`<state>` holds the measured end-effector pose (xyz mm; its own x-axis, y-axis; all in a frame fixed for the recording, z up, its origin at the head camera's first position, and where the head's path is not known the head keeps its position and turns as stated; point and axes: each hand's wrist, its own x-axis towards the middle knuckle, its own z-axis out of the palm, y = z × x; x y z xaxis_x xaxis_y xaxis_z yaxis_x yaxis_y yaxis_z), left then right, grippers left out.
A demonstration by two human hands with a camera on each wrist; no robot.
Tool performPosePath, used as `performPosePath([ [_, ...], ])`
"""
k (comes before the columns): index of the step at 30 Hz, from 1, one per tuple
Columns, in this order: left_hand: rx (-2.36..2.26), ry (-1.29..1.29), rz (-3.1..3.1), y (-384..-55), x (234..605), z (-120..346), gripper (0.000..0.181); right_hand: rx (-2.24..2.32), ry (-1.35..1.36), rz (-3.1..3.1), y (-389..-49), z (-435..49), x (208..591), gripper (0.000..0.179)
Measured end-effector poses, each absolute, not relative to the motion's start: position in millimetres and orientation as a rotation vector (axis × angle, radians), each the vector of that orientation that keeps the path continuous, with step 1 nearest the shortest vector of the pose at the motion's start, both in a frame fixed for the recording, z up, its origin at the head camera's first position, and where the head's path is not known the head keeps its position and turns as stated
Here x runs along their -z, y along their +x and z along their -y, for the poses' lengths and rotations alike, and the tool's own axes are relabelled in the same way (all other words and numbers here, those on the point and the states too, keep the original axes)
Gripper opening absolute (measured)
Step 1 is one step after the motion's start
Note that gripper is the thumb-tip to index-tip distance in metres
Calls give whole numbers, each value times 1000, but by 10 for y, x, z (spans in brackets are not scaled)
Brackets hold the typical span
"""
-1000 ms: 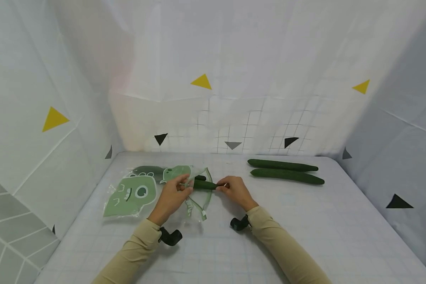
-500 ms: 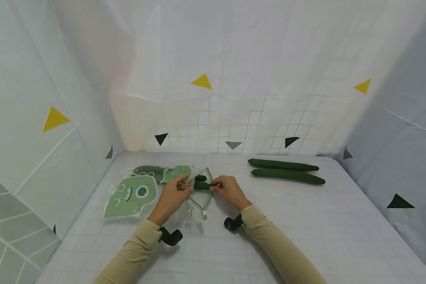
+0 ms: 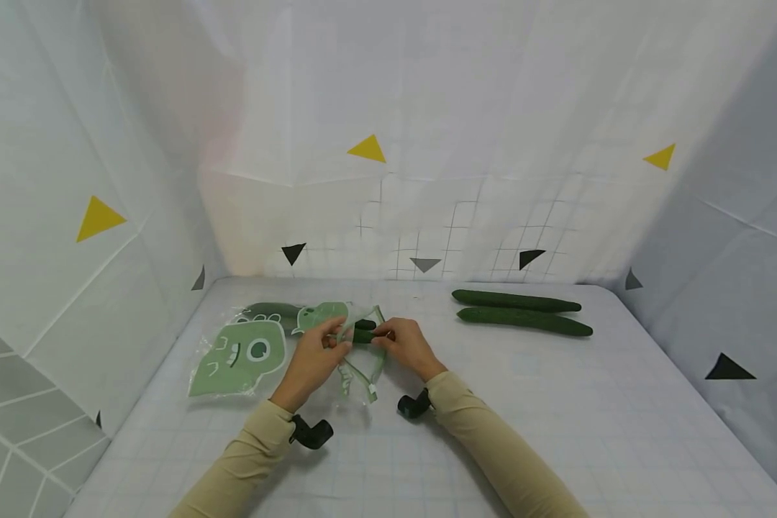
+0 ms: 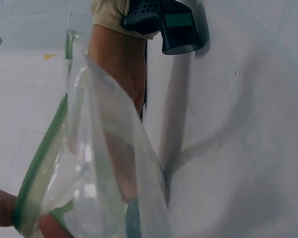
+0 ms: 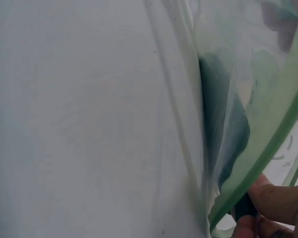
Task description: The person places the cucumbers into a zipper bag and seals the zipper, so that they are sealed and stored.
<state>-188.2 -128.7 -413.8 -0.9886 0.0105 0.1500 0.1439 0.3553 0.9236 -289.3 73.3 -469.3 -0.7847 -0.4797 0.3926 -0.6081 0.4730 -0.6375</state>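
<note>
A clear zip bag [image 3: 236, 360] with a green cartoon dinosaur print lies on the left half of the table, its green-edged mouth facing right. My left hand [image 3: 314, 360] pinches the bag near its mouth and holds it apart. With fingertips at the opening, my right hand [image 3: 409, 349] grips the end of a cucumber [image 3: 362, 336], most of which is hidden inside the bag. Another cucumber [image 3: 272, 310] shows through the plastic at the back. In the right wrist view, the fingers [image 5: 283, 203] pinch the dark cucumber end beside the green zip strip [image 5: 268, 163].
Two long cucumbers, one behind [image 3: 514, 301] and one in front [image 3: 524, 321], lie side by side at the back right of the table [image 3: 557, 417]. White sheeting [image 3: 492, 108] walls off the back and both sides.
My right hand has moved left to the bag's mouth, sliding the cucumber deeper inside. My left hand and the bag have stayed in place.
</note>
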Motion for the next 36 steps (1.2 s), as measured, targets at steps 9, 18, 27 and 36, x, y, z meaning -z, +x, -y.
performPosePath([
  [9,1703,-146,2488,-1887,4150,1292,57,-1192,950,2559,-2917,-578,4711,11],
  [18,1700,-139,2494,-1868,4144,1287,56,-1254,944,2554,-2949,-500,4729,10],
  [27,1688,-138,2494,-1882,4139,1291,56,-1233,973,2571,-2939,-515,4740,14],
  [36,1680,-144,2496,-1877,4133,1300,55,-1202,928,2563,-2887,-739,4730,19],
])
